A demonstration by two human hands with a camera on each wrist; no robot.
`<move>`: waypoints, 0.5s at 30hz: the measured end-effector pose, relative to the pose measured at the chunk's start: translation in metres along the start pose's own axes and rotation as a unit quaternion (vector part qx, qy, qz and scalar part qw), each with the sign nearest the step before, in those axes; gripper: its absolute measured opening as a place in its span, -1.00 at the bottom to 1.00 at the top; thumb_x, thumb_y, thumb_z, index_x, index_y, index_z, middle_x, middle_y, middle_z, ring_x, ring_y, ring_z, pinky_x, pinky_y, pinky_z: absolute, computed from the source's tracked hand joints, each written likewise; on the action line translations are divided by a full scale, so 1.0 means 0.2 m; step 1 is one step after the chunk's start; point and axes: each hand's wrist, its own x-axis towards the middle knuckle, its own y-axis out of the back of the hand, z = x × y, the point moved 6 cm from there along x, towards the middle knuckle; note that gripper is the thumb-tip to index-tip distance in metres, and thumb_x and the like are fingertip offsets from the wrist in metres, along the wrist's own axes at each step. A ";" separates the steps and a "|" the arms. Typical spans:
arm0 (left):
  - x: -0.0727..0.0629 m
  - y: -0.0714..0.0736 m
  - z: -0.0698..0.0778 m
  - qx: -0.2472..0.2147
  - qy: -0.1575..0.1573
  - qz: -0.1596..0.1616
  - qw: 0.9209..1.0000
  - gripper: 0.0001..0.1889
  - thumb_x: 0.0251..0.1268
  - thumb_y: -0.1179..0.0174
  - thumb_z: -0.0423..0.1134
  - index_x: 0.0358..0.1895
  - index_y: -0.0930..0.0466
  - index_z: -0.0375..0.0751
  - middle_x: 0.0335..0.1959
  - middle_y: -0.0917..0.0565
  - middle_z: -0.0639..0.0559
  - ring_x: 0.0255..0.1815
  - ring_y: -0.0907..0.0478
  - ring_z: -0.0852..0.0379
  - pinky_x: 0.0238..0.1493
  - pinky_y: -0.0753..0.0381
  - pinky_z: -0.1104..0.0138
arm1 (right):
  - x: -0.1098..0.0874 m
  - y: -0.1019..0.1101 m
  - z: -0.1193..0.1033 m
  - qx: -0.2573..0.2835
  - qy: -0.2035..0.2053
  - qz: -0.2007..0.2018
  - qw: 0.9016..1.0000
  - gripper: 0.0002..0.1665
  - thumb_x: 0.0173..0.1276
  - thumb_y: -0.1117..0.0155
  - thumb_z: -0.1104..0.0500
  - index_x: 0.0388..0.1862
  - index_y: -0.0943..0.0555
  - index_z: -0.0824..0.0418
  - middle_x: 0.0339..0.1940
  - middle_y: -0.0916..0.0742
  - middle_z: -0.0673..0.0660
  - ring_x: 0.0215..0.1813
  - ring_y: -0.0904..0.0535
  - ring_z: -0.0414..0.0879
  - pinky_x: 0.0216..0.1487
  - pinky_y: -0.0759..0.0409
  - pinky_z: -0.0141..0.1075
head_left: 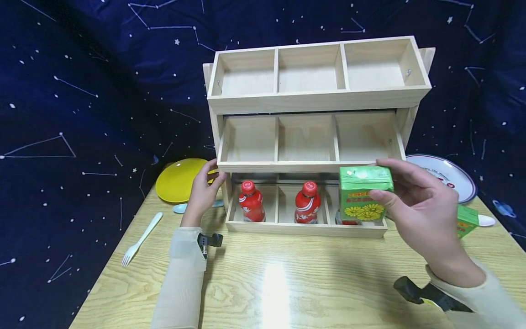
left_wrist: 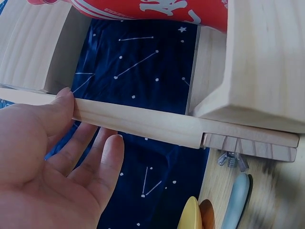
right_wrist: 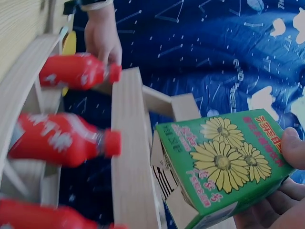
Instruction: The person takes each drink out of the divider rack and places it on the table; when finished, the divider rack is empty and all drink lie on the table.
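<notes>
Green carton (head_left: 360,194) — yellow flower print.

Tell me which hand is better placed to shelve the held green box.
Likely the right hand: it grips that green box near the wooden rack; the left hand holds the rack's side.

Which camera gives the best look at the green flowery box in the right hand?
The right wrist view: the green box appears close up, its yellow flowers large. The head view shows it smaller, gripped by the right hand; the left wrist view misses it.
</notes>
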 end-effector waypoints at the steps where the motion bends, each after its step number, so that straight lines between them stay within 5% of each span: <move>1: 0.00 0.00 0.00 0.000 0.001 0.001 1.000 -0.47 0.44 -0.17 -0.16 0.43 -0.32 -0.06 0.27 -0.47 -0.13 0.21 -0.50 -0.19 0.19 -0.55 0.03 | -0.02 0.03 0.00 -0.023 -0.010 0.004 1.000 -0.41 0.02 -0.39 0.67 0.11 -0.52 0.64 -0.05 -0.73 0.27 -0.06 -0.68 -0.07 -0.06 -0.63 -0.46; 5: -0.01 0.00 0.00 0.001 0.008 0.000 1.000 -0.47 0.45 -0.16 -0.15 0.43 -0.32 -0.05 0.29 -0.46 -0.13 0.22 -0.49 -0.19 0.20 -0.54 0.01 | -0.10 0.17 0.03 -0.079 -0.045 0.018 0.996 -0.40 0.04 -0.35 0.69 0.14 -0.51 0.61 -0.02 -0.73 0.21 -0.04 -0.67 -0.11 -0.05 -0.61 -0.50; 15: -0.01 -0.02 -0.01 0.008 0.016 -0.007 1.000 -0.47 0.46 -0.15 -0.18 0.44 -0.30 -0.05 0.31 -0.44 -0.13 0.23 -0.49 -0.14 0.18 -0.56 0.04 | -0.35 0.48 0.13 -0.253 -0.151 0.079 0.952 -0.41 0.15 -0.31 0.63 0.21 -0.53 0.47 -0.02 -0.75 -0.05 -0.03 -0.66 -0.28 -0.07 -0.56 -0.60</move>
